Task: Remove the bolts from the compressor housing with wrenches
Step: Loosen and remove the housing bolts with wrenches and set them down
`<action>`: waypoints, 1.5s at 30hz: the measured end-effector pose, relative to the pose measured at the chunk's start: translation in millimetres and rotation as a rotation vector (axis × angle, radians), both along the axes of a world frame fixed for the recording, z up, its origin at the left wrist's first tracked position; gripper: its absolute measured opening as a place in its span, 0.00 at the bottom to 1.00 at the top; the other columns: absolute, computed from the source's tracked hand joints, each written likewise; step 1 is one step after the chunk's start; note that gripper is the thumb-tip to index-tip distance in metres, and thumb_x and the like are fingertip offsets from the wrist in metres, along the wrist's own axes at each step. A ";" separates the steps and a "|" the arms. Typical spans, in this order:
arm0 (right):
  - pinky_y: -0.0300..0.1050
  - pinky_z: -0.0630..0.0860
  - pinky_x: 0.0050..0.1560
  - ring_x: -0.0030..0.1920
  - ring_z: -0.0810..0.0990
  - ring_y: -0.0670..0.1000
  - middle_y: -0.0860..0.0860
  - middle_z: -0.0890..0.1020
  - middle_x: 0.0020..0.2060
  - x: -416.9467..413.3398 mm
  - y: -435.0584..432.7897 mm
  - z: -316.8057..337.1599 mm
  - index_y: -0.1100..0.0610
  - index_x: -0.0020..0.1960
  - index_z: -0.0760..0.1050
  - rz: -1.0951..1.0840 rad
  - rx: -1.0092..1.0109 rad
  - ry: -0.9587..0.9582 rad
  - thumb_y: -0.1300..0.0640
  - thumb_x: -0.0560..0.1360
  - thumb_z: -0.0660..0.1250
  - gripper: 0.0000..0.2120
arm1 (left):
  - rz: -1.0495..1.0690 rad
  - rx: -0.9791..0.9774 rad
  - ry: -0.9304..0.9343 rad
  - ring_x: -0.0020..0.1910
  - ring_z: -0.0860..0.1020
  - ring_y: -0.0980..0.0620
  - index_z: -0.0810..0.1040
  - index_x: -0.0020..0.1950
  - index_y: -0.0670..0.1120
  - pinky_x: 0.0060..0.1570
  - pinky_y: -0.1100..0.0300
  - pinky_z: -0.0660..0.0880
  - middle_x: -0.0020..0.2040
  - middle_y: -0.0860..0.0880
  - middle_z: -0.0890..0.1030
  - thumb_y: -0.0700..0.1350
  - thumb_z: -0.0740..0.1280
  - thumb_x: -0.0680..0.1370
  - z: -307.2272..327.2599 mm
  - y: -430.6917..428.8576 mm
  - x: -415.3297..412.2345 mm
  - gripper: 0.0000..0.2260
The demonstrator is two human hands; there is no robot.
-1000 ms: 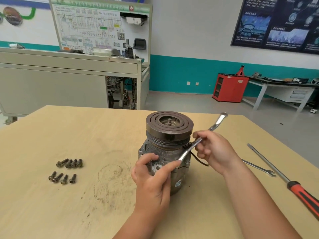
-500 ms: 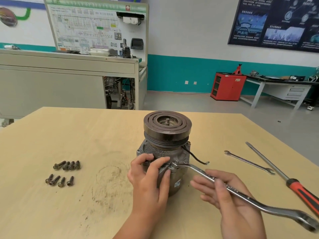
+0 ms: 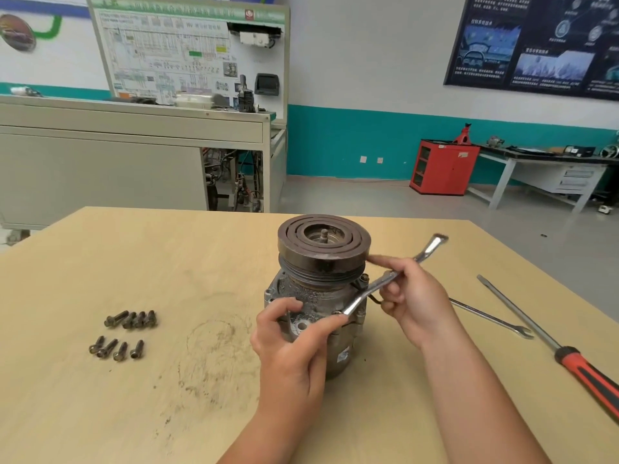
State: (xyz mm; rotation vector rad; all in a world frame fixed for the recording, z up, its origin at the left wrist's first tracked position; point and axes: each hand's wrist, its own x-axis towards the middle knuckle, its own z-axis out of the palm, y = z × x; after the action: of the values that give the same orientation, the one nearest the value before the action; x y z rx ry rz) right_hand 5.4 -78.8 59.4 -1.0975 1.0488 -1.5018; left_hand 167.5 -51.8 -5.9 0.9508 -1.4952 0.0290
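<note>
The compressor housing (image 3: 318, 296) stands upright on the wooden table (image 3: 134, 396), its dark grooved pulley on top. My left hand (image 3: 291, 336) grips the housing's front flange, its index finger lying on the ring end of the silver wrench (image 3: 385, 283). That ring end sits on a bolt at the housing's front. My right hand (image 3: 412, 299) holds the wrench shaft, which slants up and away to the right past the pulley. Several removed bolts (image 3: 125, 333) lie in two rows on the table at the left.
A second slim wrench (image 3: 492, 318) lies on the table right of my right hand. Beside it lies a long screwdriver (image 3: 549, 346) with a red and black handle. A dirty ring mark stains the table left of the housing.
My right hand has swung the wrench handle from the near right, low over the table, back up and away to the far right. My left hand stayed on the housing.
</note>
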 end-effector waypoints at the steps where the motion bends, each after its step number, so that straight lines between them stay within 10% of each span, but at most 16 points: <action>1: 0.37 0.60 0.26 0.23 0.59 0.44 0.46 0.64 0.21 1.5 -1.0 6.1 0.56 0.45 0.83 0.019 0.030 -0.096 0.58 0.79 0.54 0.18 | 0.001 0.001 0.004 0.61 0.62 0.64 0.73 0.59 0.63 0.58 0.47 0.64 0.57 0.57 0.61 0.45 0.60 0.76 -0.2 -0.4 0.7 0.16; 5: 0.34 0.68 0.24 0.23 0.67 0.43 0.47 0.70 0.23 1.6 35.8 8.3 0.54 0.37 0.84 -0.036 -0.073 -0.458 0.48 0.75 0.59 0.18 | -0.030 0.039 0.047 0.61 0.63 0.62 0.66 0.65 0.63 0.55 0.38 0.69 0.57 0.57 0.62 0.47 0.61 0.75 -1.7 0.1 1.3 0.20; 10: 0.36 0.79 0.35 0.32 0.83 0.50 0.56 0.84 0.33 16.0 89.4 -15.4 0.53 0.40 0.85 -0.132 -0.204 -0.112 0.37 0.52 0.80 0.24 | -0.056 0.030 0.058 0.60 0.65 0.57 0.67 0.62 0.63 0.52 0.35 0.71 0.55 0.56 0.62 0.47 0.61 0.75 -1.7 -1.0 0.9 0.18; 15: 0.37 0.80 0.35 0.33 0.85 0.53 0.53 0.85 0.34 32.5 106.2 -24.7 0.44 0.44 0.84 -0.283 -0.333 0.165 0.58 0.69 0.72 0.10 | -0.036 0.058 0.033 0.61 0.63 0.65 0.70 0.60 0.62 0.53 0.40 0.72 0.58 0.61 0.62 0.48 0.60 0.75 -1.9 -0.4 1.8 0.15; 20: 0.36 0.79 0.34 0.32 0.84 0.48 0.50 0.85 0.34 26.5 105.0 -15.4 0.44 0.45 0.83 -0.222 -0.313 0.266 0.46 0.66 0.69 0.09 | 0.003 0.015 0.019 0.62 0.62 0.66 0.74 0.54 0.59 0.56 0.49 0.65 0.55 0.56 0.61 0.48 0.61 0.75 -3.3 -2.1 1.2 0.10; 24: 0.34 0.69 0.23 0.23 0.72 0.43 0.50 0.78 0.23 11.2 57.2 2.1 0.54 0.40 0.81 -0.141 -0.164 0.081 0.59 0.76 0.64 0.09 | -0.042 -0.009 0.048 0.61 0.65 0.59 0.75 0.52 0.57 0.56 0.44 0.68 0.55 0.56 0.61 0.46 0.61 0.75 -1.2 -1.5 0.4 0.09; 29: 0.37 0.60 0.23 0.20 0.61 0.44 0.46 0.67 0.18 -2.3 1.6 5.5 0.59 0.42 0.76 0.071 -0.064 0.110 0.57 0.80 0.58 0.12 | -0.007 -0.029 0.012 0.56 0.66 0.49 0.76 0.52 0.59 0.64 0.64 0.60 0.56 0.57 0.60 0.44 0.59 0.76 0.8 -0.2 -0.2 0.12; 34: 0.33 0.66 0.23 0.22 0.66 0.43 0.47 0.70 0.22 -7.0 26.5 15.7 0.54 0.35 0.77 -0.008 -0.147 -0.413 0.53 0.73 0.59 0.12 | -0.042 0.017 0.028 0.60 0.64 0.58 0.67 0.64 0.62 0.58 0.45 0.69 0.56 0.57 0.61 0.46 0.59 0.76 -1.2 -1.7 1.3 0.18; 42: 0.37 0.80 0.34 0.33 0.85 0.55 0.56 0.85 0.33 29.8 93.9 -12.3 0.46 0.38 0.80 -0.255 -0.333 -0.036 0.43 0.70 0.70 0.07 | -0.061 0.077 0.040 0.61 0.63 0.61 0.71 0.60 0.61 0.53 0.37 0.73 0.57 0.58 0.61 0.48 0.59 0.76 -3.4 -0.2 2.7 0.14; 45: 0.37 0.80 0.35 0.35 0.85 0.54 0.53 0.85 0.34 38.8 98.0 -17.7 0.44 0.40 0.79 -0.306 -0.382 0.071 0.56 0.69 0.62 0.09 | -0.089 0.085 0.057 0.62 0.63 0.61 0.71 0.60 0.63 0.51 0.37 0.74 0.61 0.62 0.60 0.49 0.59 0.76 -3.6 0.2 3.4 0.14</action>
State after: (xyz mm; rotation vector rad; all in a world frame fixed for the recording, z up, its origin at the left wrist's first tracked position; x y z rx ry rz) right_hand 44.2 19.2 41.7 -1.3023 1.0385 -1.9790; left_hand 170.9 -51.6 -9.5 0.9441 -1.4946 -0.1261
